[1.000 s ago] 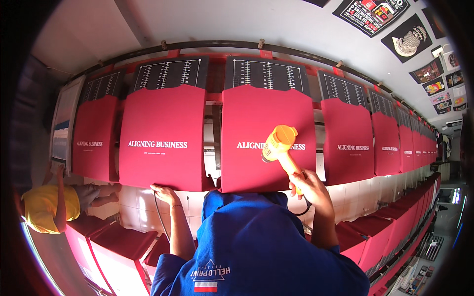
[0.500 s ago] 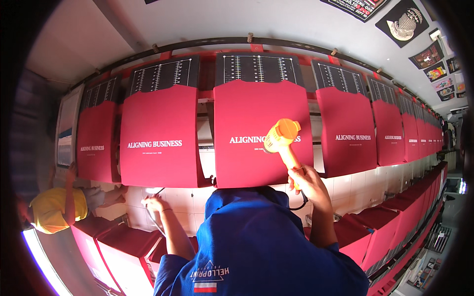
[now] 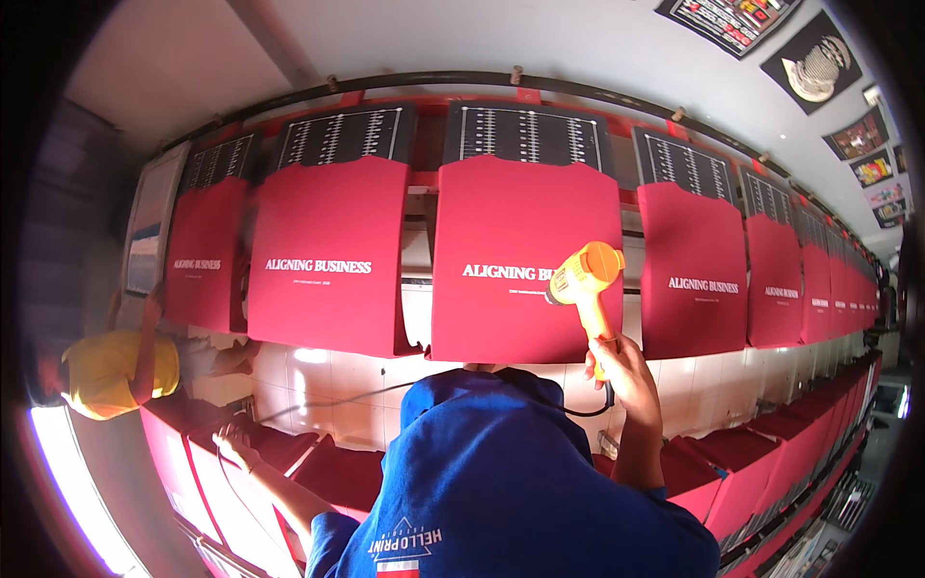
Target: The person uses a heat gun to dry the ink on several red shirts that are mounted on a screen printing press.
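Observation:
In my right hand [image 3: 628, 374] is the handle of a yellow hair dryer [image 3: 586, 279], its head raised over the right part of the middle red shirt [image 3: 501, 318]. That shirt is stretched on a black board [image 3: 528, 133] and carries a white printed line, which the dryer partly covers. A dark cord runs from the handle's lower end behind my blue-sleeved body. My left hand [image 3: 236, 447] is out to the lower left, closed around a thin dark power cord [image 3: 337, 398], above the red shirts of the near row.
More red shirts on boards [image 3: 328, 241] extend to both sides in a long row. A second row [image 3: 732, 453] runs behind me, with a tiled aisle [image 3: 308, 371] between. A person in a yellow shirt [image 3: 120, 376] stands at far left beside a framed screen [image 3: 154, 231].
My left hand has swung outward to the left and down, drawing the cord with it. In the picture, the dryer and my right hand have shifted slightly right; the view has shifted too.

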`<state>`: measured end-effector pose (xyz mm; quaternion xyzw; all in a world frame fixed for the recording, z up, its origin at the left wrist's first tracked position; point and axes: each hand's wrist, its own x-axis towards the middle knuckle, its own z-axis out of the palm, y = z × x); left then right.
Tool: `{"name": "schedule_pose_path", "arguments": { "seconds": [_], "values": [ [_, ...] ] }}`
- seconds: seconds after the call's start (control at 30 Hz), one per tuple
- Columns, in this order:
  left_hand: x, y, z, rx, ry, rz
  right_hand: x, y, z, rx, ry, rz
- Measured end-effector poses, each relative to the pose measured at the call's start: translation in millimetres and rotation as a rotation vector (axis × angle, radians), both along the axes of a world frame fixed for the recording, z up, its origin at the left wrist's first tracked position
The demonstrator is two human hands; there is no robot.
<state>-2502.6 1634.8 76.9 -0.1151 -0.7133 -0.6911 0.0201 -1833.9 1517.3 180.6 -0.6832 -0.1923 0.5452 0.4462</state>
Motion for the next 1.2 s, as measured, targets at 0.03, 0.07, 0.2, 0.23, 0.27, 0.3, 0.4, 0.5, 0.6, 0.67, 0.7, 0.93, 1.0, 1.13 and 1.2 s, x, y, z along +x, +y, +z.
{"name": "schedule_pose_path", "arguments": {
  "seconds": [0.03,0.07,0.2,0.23,0.27,0.3,0.4,0.5,0.6,0.67,0.7,0.93,1.0,1.13,1.2],
  "values": [
    [-1.6,-6.6,10.7,-0.001,0.02,-0.009,-1.9,4.3,-1.4,-0.002,0.009,0.04],
    [-4.2,-15.0,23.0,0.011,0.052,0.004,-4.2,9.7,-2.9,-0.005,0.017,0.082],
    [-8.8,-52.9,67.8,0.035,0.135,0.031,-19.3,33.8,-7.1,0.024,0.143,0.202],
    [-8.6,-61.7,78.4,0.04,0.152,0.035,-22.1,40.1,-6.6,0.035,0.17,0.241],
    [-8.3,-69.4,87.6,0.04,0.166,0.043,-23.3,47.4,-6.6,0.043,0.188,0.276],
    [-6.8,-82.9,96.1,0.044,0.184,0.058,-26.4,54.7,-5.9,0.04,0.19,0.311],
    [-2.6,-124.6,121.9,0.039,0.228,0.107,-43.5,79.7,-4.8,0.027,0.202,0.418],
    [4.4,-157.3,139.2,0.041,0.252,0.15,-56.9,103.1,-11.9,0.08,0.23,0.503],
    [13.1,-185.5,153.3,0.026,0.271,0.182,-74.7,129.4,-23.8,0.152,0.27,0.566],
    [21.3,-203.9,161.9,0.013,0.27,0.197,-89.3,146.8,-22.3,0.194,0.255,0.608],
    [26.0,-212.5,166.3,0.012,0.27,0.206,-93.6,156.6,-25.5,0.213,0.255,0.635],
    [30.4,-260.7,185.2,-0.206,0.229,0.143,-133.2,202.3,-34.7,0.262,0.261,0.714],
    [29.5,-274.0,179.0,-0.239,0.294,0.02,-140.4,210.2,-33.6,0.267,0.24,0.73],
    [71.9,-261.9,231.3,0.156,0.535,0.512,-148.8,220.4,-39.2,0.253,0.226,0.747],
    [81.8,-259.2,244.0,0.146,0.523,0.666,-153.2,220.4,-40.8,0.25,0.228,0.732]
  ]
}}
